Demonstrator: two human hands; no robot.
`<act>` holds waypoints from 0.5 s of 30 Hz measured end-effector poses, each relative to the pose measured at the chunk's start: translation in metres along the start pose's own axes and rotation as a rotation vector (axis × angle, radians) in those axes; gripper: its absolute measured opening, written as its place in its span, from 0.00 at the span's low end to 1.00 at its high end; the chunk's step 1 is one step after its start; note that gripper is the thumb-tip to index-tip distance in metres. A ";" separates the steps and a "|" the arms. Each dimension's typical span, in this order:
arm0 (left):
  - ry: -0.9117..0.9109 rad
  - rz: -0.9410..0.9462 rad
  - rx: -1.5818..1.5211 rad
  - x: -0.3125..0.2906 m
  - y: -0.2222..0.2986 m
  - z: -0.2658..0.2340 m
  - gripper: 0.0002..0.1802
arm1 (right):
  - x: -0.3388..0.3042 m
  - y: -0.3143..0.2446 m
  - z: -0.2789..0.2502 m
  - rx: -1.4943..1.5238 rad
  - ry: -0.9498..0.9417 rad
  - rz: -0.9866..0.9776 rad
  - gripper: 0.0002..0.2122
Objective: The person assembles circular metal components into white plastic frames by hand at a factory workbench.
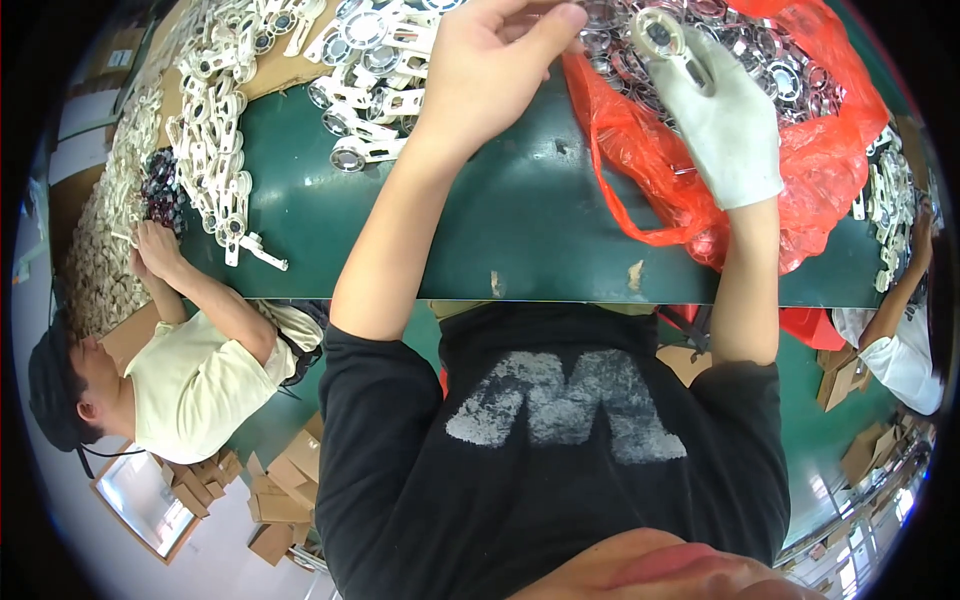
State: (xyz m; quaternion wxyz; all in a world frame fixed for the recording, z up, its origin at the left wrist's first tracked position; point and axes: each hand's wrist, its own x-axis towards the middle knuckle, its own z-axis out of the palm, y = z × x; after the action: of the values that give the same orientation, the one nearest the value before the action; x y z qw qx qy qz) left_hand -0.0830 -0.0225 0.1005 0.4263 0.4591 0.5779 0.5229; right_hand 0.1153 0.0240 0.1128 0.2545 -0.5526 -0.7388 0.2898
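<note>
Left hand [485,80]: bare, raised above the tabletop, thumb stretched sideways toward the bag; some fingers run out at the top of the head view, so I cannot tell how far it is closed or whether it has hold of anything.
Right hand [715,125]: in a white glove [738,168], reaching over the open bag, fingers apparently closed on one white part; the glove probably guards against hard edges.
White part [660,38]: in the right hand, over the bag's left side, round end pointing away from the tabletop's near edge and slotted stem along the fingers; this seems to leave the round end uncovered.
Red bag [640,180]: spread open on the tabletop's right half, one side sagging toward the near edge; its wide mouth likely keeps the contents within reach.
Shiny rings [787,80]: loose inside the bag, which seems to stop them scattering.
Near pile [372,75]: similar white pieces left of the bag, beside the bare forearm.
Tabletop [520,225]: green, bare along the middle of its near edge, perhaps leaving room for the arms.
</note>
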 end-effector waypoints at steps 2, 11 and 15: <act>-0.081 0.806 -0.083 0.004 -0.027 -0.007 0.17 | -0.004 0.001 0.010 0.007 -0.029 -0.093 0.21; 0.048 0.877 0.528 -0.021 -0.036 -0.005 0.17 | -0.018 0.002 0.029 -0.060 -0.082 -0.343 0.17; 0.044 0.908 0.434 -0.019 -0.043 -0.009 0.20 | -0.020 0.002 0.030 -0.069 -0.090 -0.393 0.17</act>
State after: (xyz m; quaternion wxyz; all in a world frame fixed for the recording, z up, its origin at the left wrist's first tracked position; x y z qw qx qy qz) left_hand -0.0915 -0.0445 0.0590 0.0384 0.7309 0.4243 0.5331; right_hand 0.1012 0.0004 0.0896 0.2541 -0.3926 -0.8525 0.2335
